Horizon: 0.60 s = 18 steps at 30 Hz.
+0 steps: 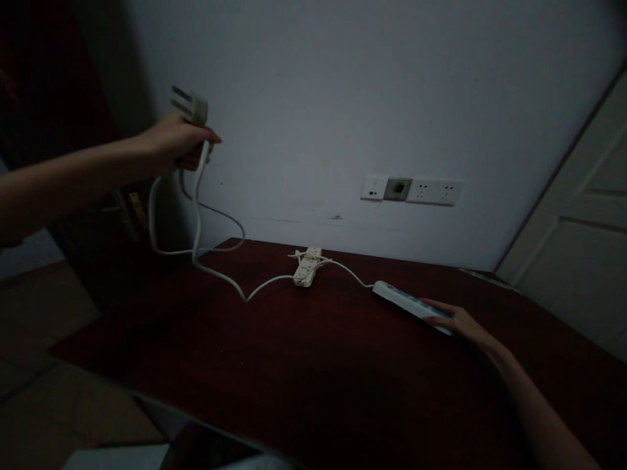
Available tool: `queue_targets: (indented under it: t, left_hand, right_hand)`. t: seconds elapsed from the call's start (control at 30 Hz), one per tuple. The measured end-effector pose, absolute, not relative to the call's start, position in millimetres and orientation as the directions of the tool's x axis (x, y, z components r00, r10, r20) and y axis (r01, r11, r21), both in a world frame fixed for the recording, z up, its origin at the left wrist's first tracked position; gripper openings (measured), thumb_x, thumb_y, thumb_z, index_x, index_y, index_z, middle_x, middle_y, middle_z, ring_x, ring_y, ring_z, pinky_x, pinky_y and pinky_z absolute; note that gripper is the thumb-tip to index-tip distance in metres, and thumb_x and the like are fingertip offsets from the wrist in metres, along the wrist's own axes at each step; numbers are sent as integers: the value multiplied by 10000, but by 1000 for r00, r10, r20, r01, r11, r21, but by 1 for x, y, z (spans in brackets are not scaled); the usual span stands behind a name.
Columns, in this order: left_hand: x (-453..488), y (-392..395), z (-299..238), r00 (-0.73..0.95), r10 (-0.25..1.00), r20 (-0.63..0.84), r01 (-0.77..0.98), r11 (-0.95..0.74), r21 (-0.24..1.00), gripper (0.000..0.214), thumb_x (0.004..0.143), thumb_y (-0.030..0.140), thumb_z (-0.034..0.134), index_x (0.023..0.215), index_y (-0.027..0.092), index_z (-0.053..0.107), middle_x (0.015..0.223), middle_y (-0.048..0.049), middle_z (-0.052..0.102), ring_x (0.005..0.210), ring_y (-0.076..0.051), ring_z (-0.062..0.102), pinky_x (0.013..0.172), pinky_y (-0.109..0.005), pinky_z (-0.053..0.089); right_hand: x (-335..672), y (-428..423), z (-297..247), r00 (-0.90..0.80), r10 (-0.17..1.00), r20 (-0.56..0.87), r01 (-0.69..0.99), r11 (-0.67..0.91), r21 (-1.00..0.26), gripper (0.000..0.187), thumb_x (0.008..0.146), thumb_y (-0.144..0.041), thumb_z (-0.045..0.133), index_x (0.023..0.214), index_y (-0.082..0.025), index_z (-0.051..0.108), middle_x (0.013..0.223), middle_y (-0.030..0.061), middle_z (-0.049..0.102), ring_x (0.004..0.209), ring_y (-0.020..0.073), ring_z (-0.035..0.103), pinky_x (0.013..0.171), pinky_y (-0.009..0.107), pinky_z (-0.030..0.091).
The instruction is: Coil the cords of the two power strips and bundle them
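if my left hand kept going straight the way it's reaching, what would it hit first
Probably the bare wall. The left hand, holding the plug, reaches right with nothing else in its line; how far off the wall is cannot be judged.

The left hand [174, 140] holds a three-prong plug [192, 106] raised near the wall, its white cable [220, 274] trailing across the dark red table [304, 365]; the right hand [458, 321] rests on a white power strip [409, 305].
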State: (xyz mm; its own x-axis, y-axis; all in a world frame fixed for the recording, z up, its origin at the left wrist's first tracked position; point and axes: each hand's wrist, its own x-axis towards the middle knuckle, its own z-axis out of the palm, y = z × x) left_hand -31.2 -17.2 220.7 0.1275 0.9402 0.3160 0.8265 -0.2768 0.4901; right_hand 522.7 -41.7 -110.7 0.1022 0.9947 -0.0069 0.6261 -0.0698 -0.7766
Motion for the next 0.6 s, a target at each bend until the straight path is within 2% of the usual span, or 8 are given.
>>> queue_targets:
  t: [0.07, 0.13, 0.33, 0.43, 0.6]
  left_hand:
    - [-13, -23, 213, 97, 894, 437, 755, -352, 553, 277, 861, 341, 456, 707, 130, 366, 604, 57, 338, 512, -5, 342, 497, -170, 220]
    - [9, -33, 203, 203, 881, 428, 714, -432, 551, 275, 831, 304, 504, 678, 155, 329, 544, 73, 296, 478, 5, 290, 488, -171, 213]
    - [60, -56, 175, 383, 897, 221, 744, -441, 502, 240, 844, 224, 453, 660, 189, 301, 463, 62, 283, 400, -29, 263, 424, -207, 193]
    - [70, -50, 161, 448, 881, 153, 772, -468, 431, 235, 809, 291, 499, 665, 184, 346, 476, 39, 328, 412, -60, 300, 422, -233, 206]
    - [84, -39, 140, 563, 819, 109, 740, -558, 376, 240, 745, 375, 542, 690, 179, 416, 528, 18, 391, 467, -86, 346, 446, -241, 229]
  right_hand:
    - [523, -42, -111, 94, 995, -8, 623, -65, -779, 658, 612, -432, 681, 1218, -200, 574, 1182, 78, 598, 1155, 330, 487, 978, 395, 362]
    - [522, -43, -110, 96, 995, -10, 624, -68, -779, 656, 610, -441, 685, 1213, -208, 578, 1190, 77, 593, 1154, 330, 487, 978, 400, 362]
    - [521, -44, -108, 67, 998, 0, 675, -45, -736, 722, 593, -458, 693, 1243, -180, 549, 1257, 101, 540, 1144, 317, 495, 979, 390, 362]
    - [519, -43, -108, 43, 999, 8, 705, -25, -708, 736, 580, -427, 700, 1251, -169, 540, 1272, 105, 525, 1140, 311, 497, 985, 384, 356]
    - [515, -41, -112, 13, 1000, 7, 724, -5, -690, 758, 580, -361, 689, 1296, -217, 484, 1285, 70, 515, 1146, 288, 495, 985, 381, 359]
